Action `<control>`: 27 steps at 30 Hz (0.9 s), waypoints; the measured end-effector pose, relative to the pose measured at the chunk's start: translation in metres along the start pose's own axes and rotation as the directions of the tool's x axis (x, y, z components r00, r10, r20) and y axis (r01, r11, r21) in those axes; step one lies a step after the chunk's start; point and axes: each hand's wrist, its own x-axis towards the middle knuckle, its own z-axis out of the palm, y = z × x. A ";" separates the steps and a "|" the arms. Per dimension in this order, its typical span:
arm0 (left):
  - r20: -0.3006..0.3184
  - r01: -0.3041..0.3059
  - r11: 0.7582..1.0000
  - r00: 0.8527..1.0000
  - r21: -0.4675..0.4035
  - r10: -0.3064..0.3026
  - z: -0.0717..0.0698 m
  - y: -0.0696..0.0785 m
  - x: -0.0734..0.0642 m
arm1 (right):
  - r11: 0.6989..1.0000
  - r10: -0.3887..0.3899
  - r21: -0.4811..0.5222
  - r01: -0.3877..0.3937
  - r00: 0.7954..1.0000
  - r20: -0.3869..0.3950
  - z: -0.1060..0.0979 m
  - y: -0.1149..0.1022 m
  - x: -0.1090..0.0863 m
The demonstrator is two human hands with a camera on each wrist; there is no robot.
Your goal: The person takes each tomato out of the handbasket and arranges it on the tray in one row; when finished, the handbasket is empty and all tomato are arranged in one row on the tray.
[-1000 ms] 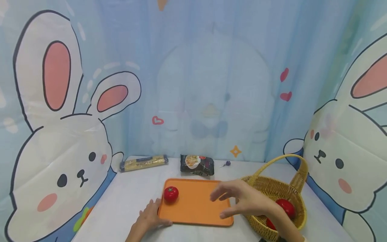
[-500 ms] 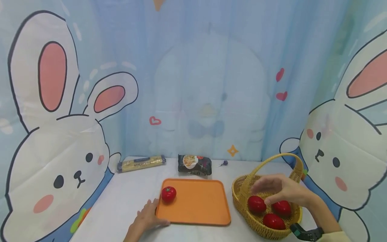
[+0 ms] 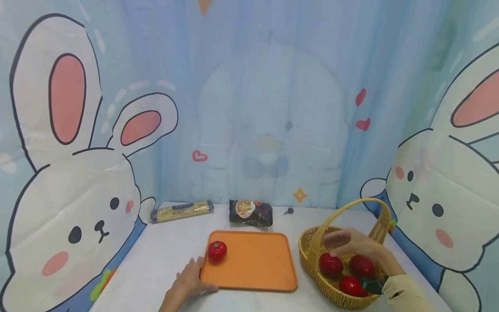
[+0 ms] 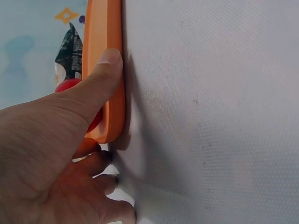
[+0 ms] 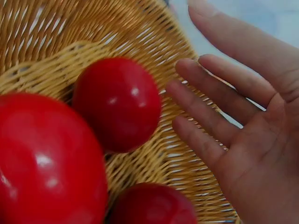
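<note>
At the lower right of the head view, three red fruits [image 3: 331, 264] lie close together in the wicker basket [image 3: 317, 281], whose raised woven wall presumably stops them rolling off; over them hangs the right hand [image 3: 354, 243], fingers spread and holding nothing, passed under the arched handle [image 3: 352, 206], the way in that seems to suit a hand from that side; the right wrist view shows its fingertips just beside one fruit, with no contact to be seen. At lower centre lies the orange tray [image 3: 257, 264], well apart from the right hand; the left hand [image 3: 189, 277] rests at its near left corner, thumb along the near wall and fingers loosely spread by the left side, likely to keep it from sliding; the tomato [image 3: 217, 251] sits towards the tray's left end, leaving the orange surface to its right exposed; farther up, along the back of the white table [image 3: 163, 242], lie the spaghetti pack [image 3: 182, 211], the black packet [image 3: 251, 212] and a small purple item [image 3: 290, 210], perhaps put there out of the hands' way.
</note>
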 end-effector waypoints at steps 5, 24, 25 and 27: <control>-0.002 -0.003 1.000 1.000 0.001 0.003 0.000 -0.001 0.001 | 0.998 0.043 -0.045 -0.044 0.999 -0.008 0.002 0.011 0.007; 0.008 0.008 1.000 1.000 -0.024 -0.007 0.004 -0.008 0.008 | 0.918 0.326 -0.191 -0.349 0.935 -0.139 0.018 0.015 0.017; 0.006 0.007 1.000 1.000 -0.022 -0.006 0.004 -0.008 0.008 | 0.919 0.326 -0.185 -0.348 0.935 -0.139 0.018 0.015 0.017; 0.003 0.009 1.000 1.000 -0.025 -0.009 0.004 -0.009 0.008 | 0.921 0.320 -0.185 -0.342 0.937 -0.138 0.020 0.016 0.017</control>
